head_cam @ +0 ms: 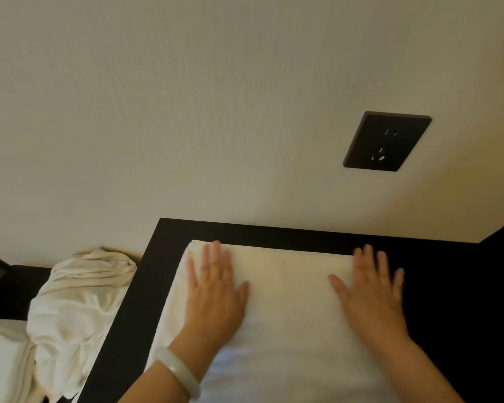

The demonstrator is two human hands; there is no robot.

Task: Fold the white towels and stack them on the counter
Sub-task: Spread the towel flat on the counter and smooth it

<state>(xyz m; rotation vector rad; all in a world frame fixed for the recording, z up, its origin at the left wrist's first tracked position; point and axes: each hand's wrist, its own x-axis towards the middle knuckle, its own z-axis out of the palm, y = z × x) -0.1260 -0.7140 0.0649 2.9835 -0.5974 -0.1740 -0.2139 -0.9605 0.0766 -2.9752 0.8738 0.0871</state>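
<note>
A white towel (288,303) lies spread flat on the black counter (146,286), its far edge close to the wall. My left hand (213,292) presses palm down on the towel's left part, fingers spread; a pale bangle sits on that wrist. My right hand (370,292) rests flat on the towel's right side, fingertips near the far right corner. Neither hand grips anything. A second white towel (79,309) lies crumpled in a heap to the left of the counter.
A cream wall rises right behind the counter, with a black power socket (386,141) above the right side. More white cloth (3,359) shows at the lower left. A dark surface (12,283) lies behind the crumpled heap.
</note>
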